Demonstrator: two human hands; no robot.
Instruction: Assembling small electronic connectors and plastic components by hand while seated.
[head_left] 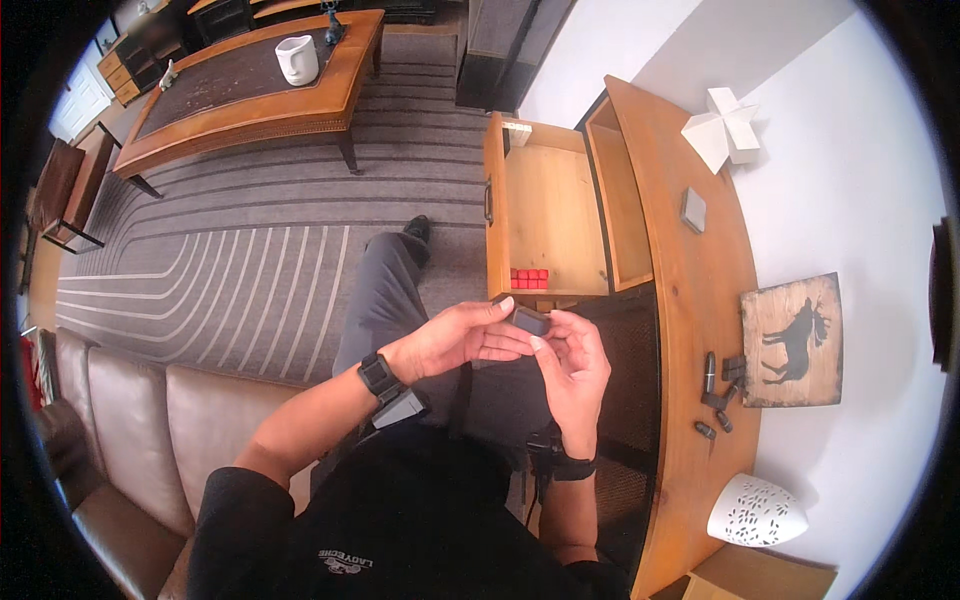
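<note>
In front of my body, just below the open drawer's near corner, both hands meet around a small dark grey block [530, 320]. My left hand [455, 338] reaches in with its palm turned up, thumb on the block's left side and fingers stretched beneath it. From the other side, my right hand [577, 372] grips the block between thumb and bent fingers. Parts of the block are covered by the fingers, so its exact kind cannot be made out. Beyond the hands, several small red blocks [530, 279] lie in the near corner of the pulled-out wooden drawer [550, 205].
The wooden desk [690, 300] to the right carries several small black cylindrical pieces [710, 372], a moose plaque [793, 341], a white perforated lamp [757, 511], a grey square box [693, 210] and a white geometric ornament [722, 131]. A leather sofa [130, 420] stands left.
</note>
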